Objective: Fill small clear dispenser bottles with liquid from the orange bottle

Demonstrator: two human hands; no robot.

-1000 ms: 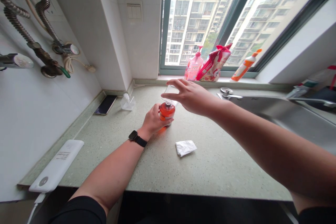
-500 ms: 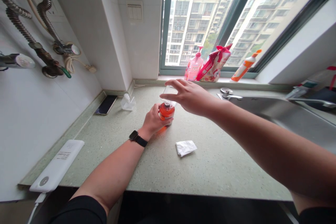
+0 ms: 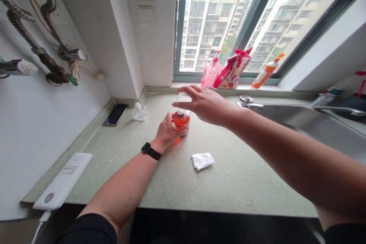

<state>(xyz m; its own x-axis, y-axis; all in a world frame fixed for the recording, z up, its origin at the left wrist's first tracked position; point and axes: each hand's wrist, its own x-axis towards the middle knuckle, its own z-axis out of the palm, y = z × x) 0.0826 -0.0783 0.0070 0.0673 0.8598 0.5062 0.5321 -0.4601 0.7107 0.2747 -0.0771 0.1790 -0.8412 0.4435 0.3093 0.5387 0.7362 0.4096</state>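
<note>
My left hand [image 3: 168,131] is wrapped round a bottle of orange-red liquid [image 3: 181,120], which stands upright on the counter. Its dark neck points up, and the lower part is partly covered by my fingers. Just above the neck, my right hand [image 3: 200,103] grips a clear see-through container [image 3: 183,98] between thumb and fingers. Whether the container touches the bottle's mouth I cannot tell. To the left stands a small clear square holder [image 3: 139,113] with a whitish piece in it. A folded white tissue [image 3: 203,161] lies in front of the bottle.
A dark phone [image 3: 115,114] lies by the wall, and a white power bank [image 3: 63,180] with a cable rests at the counter's left edge. On the right is a metal sink [image 3: 300,122]. A pink pump bottle [image 3: 211,73], a red bag [image 3: 234,70] and an orange bottle [image 3: 265,73] line the sill.
My right hand and the clear container have shifted very slightly to the left. My left hand still holds the bottle in nearly the same place.
</note>
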